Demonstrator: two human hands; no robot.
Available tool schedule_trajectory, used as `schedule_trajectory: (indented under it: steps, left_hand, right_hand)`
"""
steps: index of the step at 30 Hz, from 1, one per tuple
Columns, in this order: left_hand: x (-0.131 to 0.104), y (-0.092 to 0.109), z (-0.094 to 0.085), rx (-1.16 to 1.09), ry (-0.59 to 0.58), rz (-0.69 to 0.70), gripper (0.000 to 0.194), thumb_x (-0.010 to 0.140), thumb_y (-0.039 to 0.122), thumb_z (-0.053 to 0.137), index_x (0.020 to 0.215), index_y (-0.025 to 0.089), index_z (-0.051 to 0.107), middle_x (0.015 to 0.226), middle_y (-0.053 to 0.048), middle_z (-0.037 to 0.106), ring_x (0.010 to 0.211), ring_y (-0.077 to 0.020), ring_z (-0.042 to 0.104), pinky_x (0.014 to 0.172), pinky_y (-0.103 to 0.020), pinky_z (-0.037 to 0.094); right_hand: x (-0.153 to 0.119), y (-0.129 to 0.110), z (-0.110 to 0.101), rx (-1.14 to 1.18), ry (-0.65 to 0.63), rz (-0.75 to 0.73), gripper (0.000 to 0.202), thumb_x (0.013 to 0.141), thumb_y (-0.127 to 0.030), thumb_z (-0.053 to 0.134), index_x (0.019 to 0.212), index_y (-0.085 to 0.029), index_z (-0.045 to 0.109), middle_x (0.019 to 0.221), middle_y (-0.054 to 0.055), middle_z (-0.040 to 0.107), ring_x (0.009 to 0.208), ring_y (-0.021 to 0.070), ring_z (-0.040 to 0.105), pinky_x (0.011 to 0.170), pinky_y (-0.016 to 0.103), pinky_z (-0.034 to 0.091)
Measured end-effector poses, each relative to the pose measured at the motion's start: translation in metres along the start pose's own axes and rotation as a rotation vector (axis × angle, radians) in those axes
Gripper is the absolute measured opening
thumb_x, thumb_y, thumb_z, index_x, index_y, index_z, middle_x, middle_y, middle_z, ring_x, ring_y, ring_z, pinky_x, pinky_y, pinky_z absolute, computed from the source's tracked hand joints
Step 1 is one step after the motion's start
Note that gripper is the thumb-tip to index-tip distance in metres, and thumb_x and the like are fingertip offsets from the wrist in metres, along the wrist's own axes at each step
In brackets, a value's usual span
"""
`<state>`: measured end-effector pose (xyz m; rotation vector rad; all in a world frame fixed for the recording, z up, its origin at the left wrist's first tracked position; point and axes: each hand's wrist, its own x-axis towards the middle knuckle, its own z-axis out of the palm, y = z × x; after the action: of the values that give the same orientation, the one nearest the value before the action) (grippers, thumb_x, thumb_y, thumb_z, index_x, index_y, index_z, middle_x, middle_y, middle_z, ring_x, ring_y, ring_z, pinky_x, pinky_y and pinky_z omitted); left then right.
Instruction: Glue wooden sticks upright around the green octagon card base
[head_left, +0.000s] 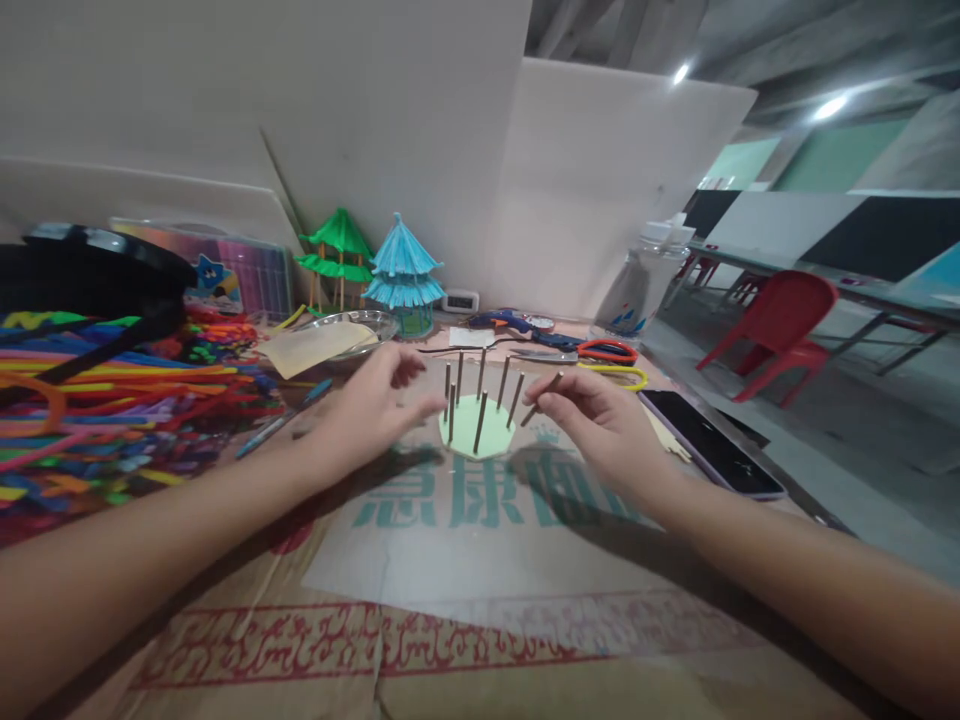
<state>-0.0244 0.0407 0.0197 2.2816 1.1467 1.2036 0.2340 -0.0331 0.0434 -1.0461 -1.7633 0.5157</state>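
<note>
A pale green many-sided base (pixel 491 428) lies in the middle of the work surface, with several thin brown sticks (pixel 481 424) standing upright on it around its edge. My left hand (pixel 375 400) hovers at the base's left side, fingers apart and holding nothing. To the right of the base, my right hand (pixel 592 415) pinches one more brown stick (pixel 541 398) between thumb and fingers. That stick is tilted and apart from the base. Under the base a translucent sheet (pixel 420 570) covers part of the printed cardboard.
Colourful pipe cleaners (pixel 135 400) are heaped at left. Behind stand a green model pavilion (pixel 341 255), a blue one (pixel 405 275) and a metal dish (pixel 367 325). Scissors (pixel 607 350), a glue gun (pixel 506 320), a bottle (pixel 645 280) and a phone (pixel 712 440) lie or stand at right.
</note>
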Motion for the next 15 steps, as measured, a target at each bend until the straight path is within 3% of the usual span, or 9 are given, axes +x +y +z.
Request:
schedule_trajectory:
  steps: [3, 7, 10, 15]
  left_hand:
    - [-0.009, -0.013, 0.012, 0.060, -0.133, 0.012, 0.039, 0.080, 0.048, 0.072, 0.099, 0.019, 0.054, 0.100, -0.006, 0.061, 0.094, -0.0255, 0.060, 0.082, -0.040, 0.047]
    - [-0.011, -0.011, 0.013, 0.063, -0.158, 0.054, 0.035, 0.083, 0.050, 0.070, 0.092, 0.019, 0.056, 0.095, -0.005, 0.062, 0.089, -0.0240, 0.059, 0.077, -0.037, 0.045]
    - [-0.012, -0.008, 0.011, 0.104, -0.166, 0.102, 0.034, 0.086, 0.052, 0.068, 0.090, 0.019, 0.060, 0.090, -0.004, 0.064, 0.085, -0.0232, 0.059, 0.075, -0.035, 0.044]
    - [-0.012, -0.009, 0.015, 0.199, -0.276, 0.179, 0.033, 0.093, 0.049, 0.061, 0.085, 0.019, 0.068, 0.080, -0.004, 0.068, 0.075, -0.0210, 0.060, 0.069, -0.033, 0.042]
  right_hand:
    - [0.001, 0.003, -0.003, -0.053, 0.072, -0.051, 0.011, 0.091, -0.026, 0.064, 0.083, -0.021, 0.069, 0.088, 0.003, 0.071, 0.083, 0.0176, 0.064, 0.077, 0.033, 0.050]
    - [0.005, -0.003, -0.009, -0.004, 0.131, -0.027, 0.014, 0.095, -0.029, 0.060, 0.088, -0.021, 0.070, 0.078, 0.001, 0.068, 0.071, 0.0144, 0.061, 0.067, 0.029, 0.049]
    - [0.004, -0.007, -0.008, -0.057, 0.069, -0.043, 0.015, 0.096, -0.028, 0.059, 0.089, -0.021, 0.070, 0.078, 0.000, 0.069, 0.071, 0.0140, 0.063, 0.068, 0.028, 0.049]
    - [0.003, -0.002, 0.006, -0.184, -0.053, -0.037, 0.014, 0.095, -0.023, 0.057, 0.084, -0.021, 0.065, 0.076, 0.001, 0.070, 0.070, 0.0149, 0.063, 0.067, 0.029, 0.047]
